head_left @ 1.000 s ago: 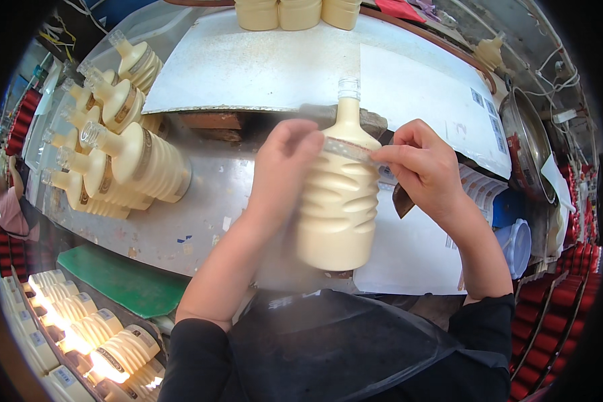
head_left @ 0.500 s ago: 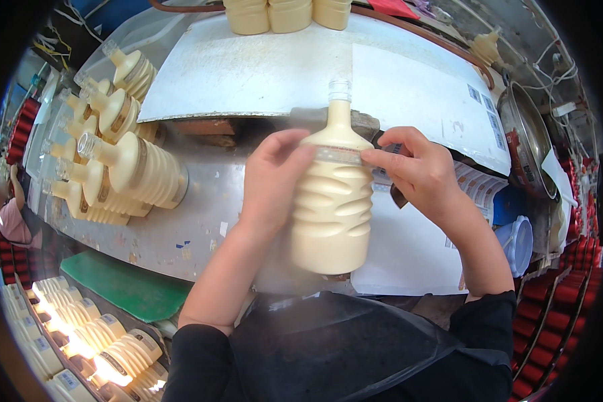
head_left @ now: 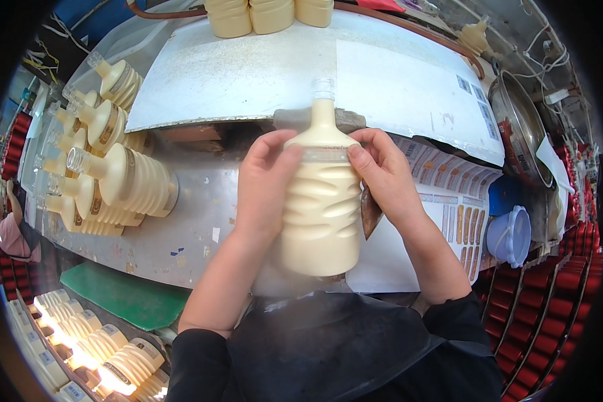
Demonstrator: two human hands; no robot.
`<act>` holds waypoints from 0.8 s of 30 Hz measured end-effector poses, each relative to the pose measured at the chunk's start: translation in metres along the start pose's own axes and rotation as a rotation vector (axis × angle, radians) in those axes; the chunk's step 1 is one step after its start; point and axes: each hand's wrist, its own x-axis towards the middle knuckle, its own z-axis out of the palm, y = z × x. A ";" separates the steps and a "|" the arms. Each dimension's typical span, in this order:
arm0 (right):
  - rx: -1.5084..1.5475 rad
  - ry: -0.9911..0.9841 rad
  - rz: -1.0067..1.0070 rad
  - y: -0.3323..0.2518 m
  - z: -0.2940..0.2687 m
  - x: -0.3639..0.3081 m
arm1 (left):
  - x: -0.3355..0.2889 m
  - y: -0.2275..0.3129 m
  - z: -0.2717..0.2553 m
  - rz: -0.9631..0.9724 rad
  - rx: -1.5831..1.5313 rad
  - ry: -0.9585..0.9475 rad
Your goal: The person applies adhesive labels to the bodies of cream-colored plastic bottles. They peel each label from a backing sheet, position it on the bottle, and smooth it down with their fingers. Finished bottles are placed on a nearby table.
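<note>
A cream bottle (head_left: 320, 231) with a wavy, ribbed body stands or leans in front of me, its clear threaded neck pointing away. Around its shoulder runs a pale see-through label strip (head_left: 325, 155) with fine print. My left hand (head_left: 264, 181) grips the bottle's left side, thumb near the strip's left end and fingers curled. On the other side my right hand (head_left: 386, 175) presses its thumb onto the strip's right end, fingers bent behind the shoulder. A brown, pointed flat piece (head_left: 370, 213) shows under my right palm; whether that hand holds it is unclear.
Several similar bottles (head_left: 130, 179) lean together at the left, and others stand on the white board (head_left: 241, 74) at the back. To the right are sticker sheets (head_left: 467, 224), a light blue bucket (head_left: 509, 236) and a metal basin (head_left: 521, 130). A green mat (head_left: 124, 289) lies front left.
My right hand has closed in, its thumb now flat on the strip where a fingertip was before. The view has shifted slightly, uncovering more of the sticker sheets.
</note>
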 end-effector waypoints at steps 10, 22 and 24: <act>0.071 0.032 0.033 -0.008 0.003 -0.003 | -0.001 0.001 -0.002 -0.049 -0.063 -0.018; 0.004 0.112 -0.005 -0.011 0.008 -0.004 | -0.005 0.003 0.000 -0.060 -0.089 -0.042; -0.048 0.074 0.012 -0.011 0.007 -0.005 | -0.005 0.003 -0.001 -0.069 -0.113 -0.044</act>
